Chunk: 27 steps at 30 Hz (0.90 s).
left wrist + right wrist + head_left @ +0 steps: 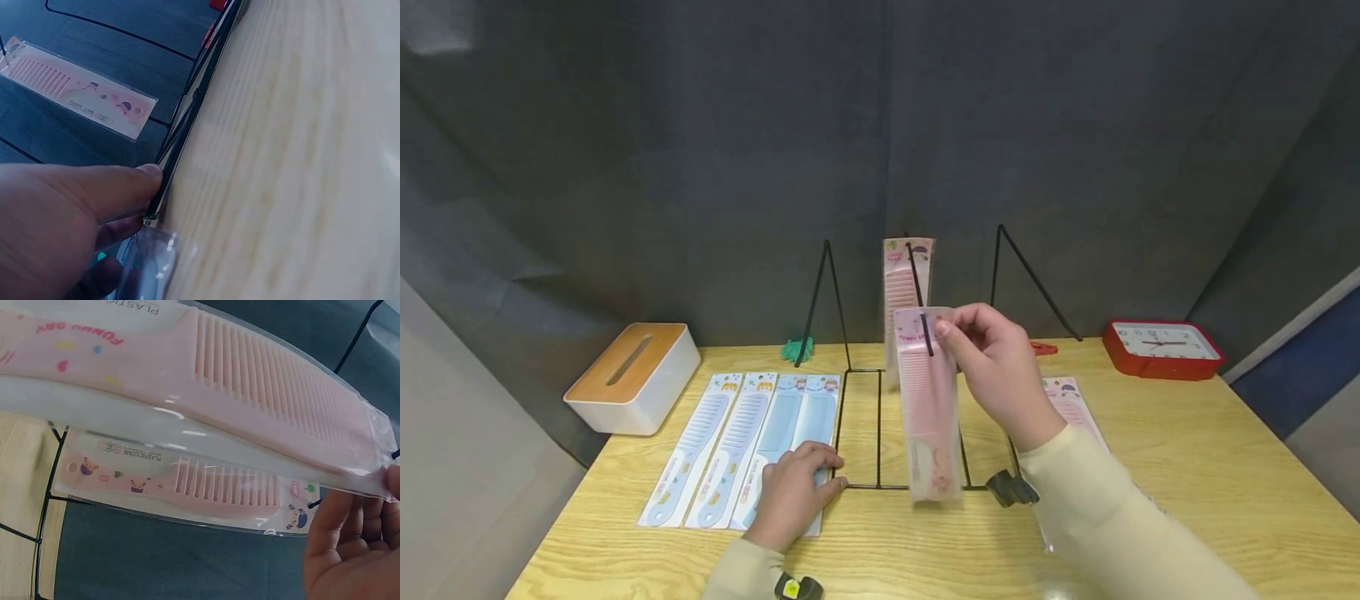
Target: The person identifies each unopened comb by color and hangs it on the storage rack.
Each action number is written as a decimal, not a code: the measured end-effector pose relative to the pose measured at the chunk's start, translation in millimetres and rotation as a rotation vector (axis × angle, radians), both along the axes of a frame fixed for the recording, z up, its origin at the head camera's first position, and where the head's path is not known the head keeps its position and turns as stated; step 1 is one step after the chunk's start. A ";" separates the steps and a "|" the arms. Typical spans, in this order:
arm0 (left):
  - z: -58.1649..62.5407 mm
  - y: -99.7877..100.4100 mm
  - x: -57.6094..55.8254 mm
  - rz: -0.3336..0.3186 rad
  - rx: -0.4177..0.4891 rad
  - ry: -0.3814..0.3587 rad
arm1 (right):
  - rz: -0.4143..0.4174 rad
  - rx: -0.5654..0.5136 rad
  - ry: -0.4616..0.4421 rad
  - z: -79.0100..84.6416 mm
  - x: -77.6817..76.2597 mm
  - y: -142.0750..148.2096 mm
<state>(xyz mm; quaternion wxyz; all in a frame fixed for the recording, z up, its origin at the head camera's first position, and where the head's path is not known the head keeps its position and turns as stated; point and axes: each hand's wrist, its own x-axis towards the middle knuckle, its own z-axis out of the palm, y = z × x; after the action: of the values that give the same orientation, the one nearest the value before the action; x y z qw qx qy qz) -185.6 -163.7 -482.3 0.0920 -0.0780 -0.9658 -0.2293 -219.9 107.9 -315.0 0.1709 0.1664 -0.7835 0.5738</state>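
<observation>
My right hand [992,367] pinches the top corner of a pink comb in clear packaging [928,400], which hangs upright at the front. A black hook prong of the wire display rack [878,429] shows at the hole in its top. Behind it, another packaged pink comb [898,287] hangs on the rack; its lower part is partly covered in the head view. My left hand [797,492] lies over the packaged blue combs [778,425] and grips the rack's front left corner, the thumb [134,181] against the wire in the left wrist view.
Several packaged blue combs lie in a row left of the rack. A white tissue box with a wooden lid [625,367] stands at the left, a red clock [1165,350] at the right. A pink comb package [1067,400] lies partly under my right arm. Behind are a green item [796,350] and a red clip [1043,348].
</observation>
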 end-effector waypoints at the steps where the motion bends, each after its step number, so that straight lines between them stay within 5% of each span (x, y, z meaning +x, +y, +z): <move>1: 0.3 0.1 0.1 0.000 0.001 -0.001 | -0.006 0.006 -0.002 0.8 -2.2 -0.2; 27: -4.2 -1.7 -1.8 -0.008 0.006 0.026 | -0.071 -0.034 -0.113 5.0 -50.9 -8.5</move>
<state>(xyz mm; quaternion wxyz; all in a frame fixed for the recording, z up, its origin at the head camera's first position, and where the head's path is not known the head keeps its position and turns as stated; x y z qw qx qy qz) -187.3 -165.4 -486.5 0.1038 -0.0843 -0.9635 -0.2318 -270.9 99.4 -310.0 0.1493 0.1028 -0.7874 0.5891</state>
